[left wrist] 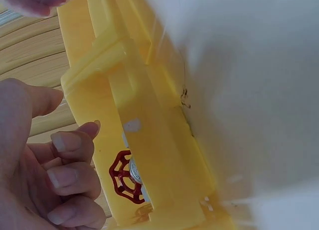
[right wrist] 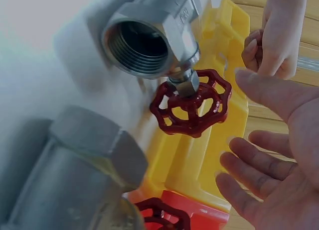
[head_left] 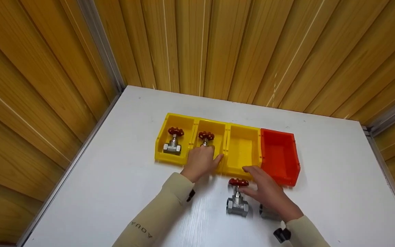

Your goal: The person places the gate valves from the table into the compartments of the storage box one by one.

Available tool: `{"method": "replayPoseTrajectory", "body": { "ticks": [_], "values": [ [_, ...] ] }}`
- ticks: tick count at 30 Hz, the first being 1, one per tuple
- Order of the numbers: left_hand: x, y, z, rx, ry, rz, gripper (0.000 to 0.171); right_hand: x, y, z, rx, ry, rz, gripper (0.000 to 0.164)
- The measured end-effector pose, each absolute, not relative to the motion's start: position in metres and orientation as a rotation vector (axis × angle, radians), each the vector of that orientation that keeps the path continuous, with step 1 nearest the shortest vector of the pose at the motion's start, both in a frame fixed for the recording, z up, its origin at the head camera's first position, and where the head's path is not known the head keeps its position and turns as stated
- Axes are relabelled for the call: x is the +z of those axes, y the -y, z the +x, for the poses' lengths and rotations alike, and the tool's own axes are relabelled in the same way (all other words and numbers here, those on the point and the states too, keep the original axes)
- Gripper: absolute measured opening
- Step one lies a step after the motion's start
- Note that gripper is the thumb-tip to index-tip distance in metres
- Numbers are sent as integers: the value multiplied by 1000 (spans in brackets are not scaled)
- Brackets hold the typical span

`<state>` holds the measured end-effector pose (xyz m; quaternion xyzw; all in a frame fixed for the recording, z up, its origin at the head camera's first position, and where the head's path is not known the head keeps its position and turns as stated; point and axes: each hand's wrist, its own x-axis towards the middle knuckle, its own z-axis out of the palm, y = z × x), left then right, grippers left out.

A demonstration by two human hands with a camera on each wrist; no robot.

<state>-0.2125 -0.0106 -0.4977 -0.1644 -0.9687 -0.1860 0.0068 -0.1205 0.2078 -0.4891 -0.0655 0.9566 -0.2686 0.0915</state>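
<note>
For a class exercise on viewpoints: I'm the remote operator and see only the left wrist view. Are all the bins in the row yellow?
Observer: No, beside three yellow bins stands a red bin.
Operator: Is anything outside them?
Observer: Yes, two valves are on the table in front of the row.
Operator: Is either being gripped?
Observer: No, the right hand is beside one but holds nothing.
</note>
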Motion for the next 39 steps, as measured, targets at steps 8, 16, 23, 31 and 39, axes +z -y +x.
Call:
{"method": "replayPoseTrajectory", "body": {
  "ticks": [8,16,23,31,39],
  "values": [
    [-498,4,-213,-546,3037,-512,44,-496,-206,-111,-781,-2765,-190,86],
    [-500,0,-212,-513,3025,-529,46,-506,-206,-97,-581,-2823,-311,106],
    [-500,-4,-213,-537,3014,-554,45,-513,-202,-93,-484,-2850,-387,121],
    [-501,-11,-213,-539,3025,-573,44,-517,-197,-90,-485,-2826,-315,132],
    [-503,-15,-215,-482,3024,-574,47,-517,-196,-92,-463,-2821,-329,134]
  ]
}}
